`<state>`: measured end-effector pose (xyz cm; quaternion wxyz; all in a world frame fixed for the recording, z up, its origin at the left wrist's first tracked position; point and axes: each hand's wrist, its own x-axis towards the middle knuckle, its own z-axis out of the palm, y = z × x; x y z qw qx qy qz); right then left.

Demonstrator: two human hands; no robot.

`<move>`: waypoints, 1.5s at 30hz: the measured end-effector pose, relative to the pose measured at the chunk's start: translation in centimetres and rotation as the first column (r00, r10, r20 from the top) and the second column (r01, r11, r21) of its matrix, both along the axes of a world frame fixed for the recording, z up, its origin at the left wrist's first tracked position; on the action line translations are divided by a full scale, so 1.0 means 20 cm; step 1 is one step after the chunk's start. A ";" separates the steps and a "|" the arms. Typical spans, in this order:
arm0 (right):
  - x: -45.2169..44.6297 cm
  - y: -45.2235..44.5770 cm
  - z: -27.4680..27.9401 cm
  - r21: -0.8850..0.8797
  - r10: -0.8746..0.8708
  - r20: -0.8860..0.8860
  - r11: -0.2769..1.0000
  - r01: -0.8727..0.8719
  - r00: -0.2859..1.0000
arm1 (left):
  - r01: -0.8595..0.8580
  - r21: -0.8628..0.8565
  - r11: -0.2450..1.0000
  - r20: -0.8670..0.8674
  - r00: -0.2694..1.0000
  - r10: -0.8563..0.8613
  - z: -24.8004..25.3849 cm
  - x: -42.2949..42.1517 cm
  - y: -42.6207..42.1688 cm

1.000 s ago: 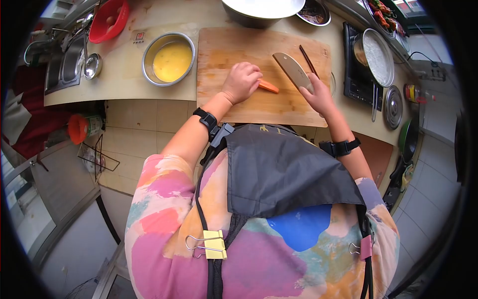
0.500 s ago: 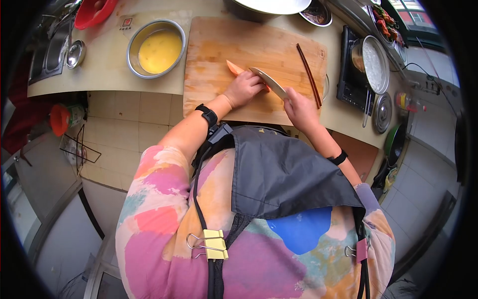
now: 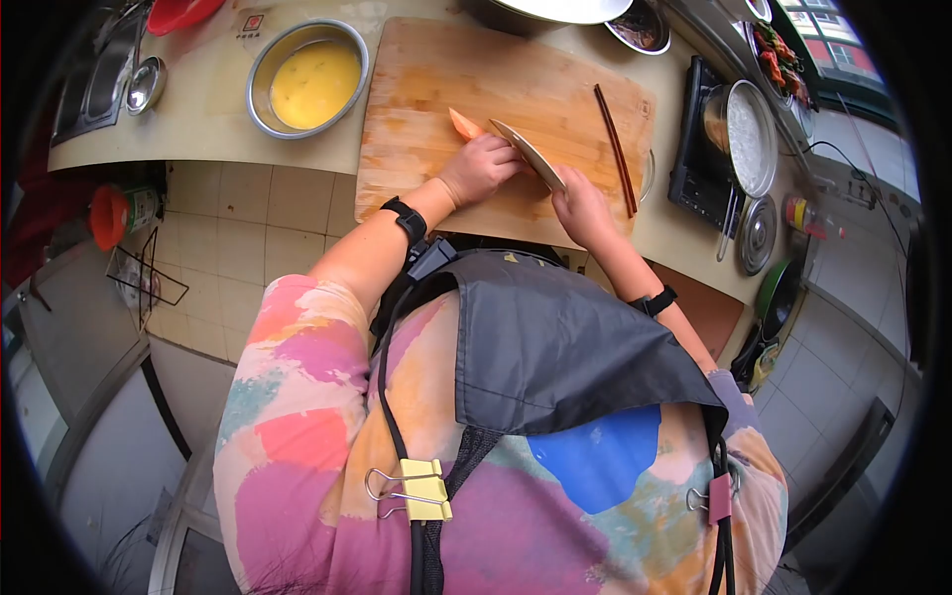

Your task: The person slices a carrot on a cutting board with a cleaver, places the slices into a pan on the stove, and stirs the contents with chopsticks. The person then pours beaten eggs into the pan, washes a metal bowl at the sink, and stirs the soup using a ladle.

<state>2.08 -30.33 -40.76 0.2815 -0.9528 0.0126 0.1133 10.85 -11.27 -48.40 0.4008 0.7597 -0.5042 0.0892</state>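
Observation:
My left hand (image 3: 483,169) is closed over a carrot (image 3: 464,125) on the wooden cutting board (image 3: 436,74), pinning it down. The carrot's pointed orange end sticks out beyond my fingers; the rest is hidden under them. In my right hand (image 3: 583,206) is a kitchen knife (image 3: 528,154), gripped at its handle. Its broad blade slants up and left across the board, close beside my left fingertips. Whether the edge touches the carrot is hidden.
Dark chopsticks (image 3: 615,149) lie on the board's right side. A metal bowl of yellow liquid (image 3: 315,84) stands to the left. At right, a pot (image 3: 751,139) sits on a black cooktop (image 3: 697,149), with a metal lid (image 3: 758,235) nearby.
The camera view has shifted slightly. The knife blade has tilted a little beside my left fingers, and an orange bit seen under it before is now hidden. Both hands keep their grip.

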 end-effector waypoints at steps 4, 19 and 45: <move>0.03 0.00 0.04 0.154 -0.246 -0.069 0.955 0.254 0.967 | -0.018 0.033 0.999 0.020 1.000 0.018 0.00 -0.01 0.01; 0.01 0.10 0.12 -0.147 0.030 -0.010 0.989 -0.031 1.000 | -0.042 -0.051 0.998 0.014 0.999 0.043 0.00 -0.01 0.01; 0.04 0.13 0.09 -0.146 0.112 0.069 0.984 -0.101 0.991 | -0.044 -0.078 0.996 -0.013 0.999 0.043 -0.04 0.00 0.01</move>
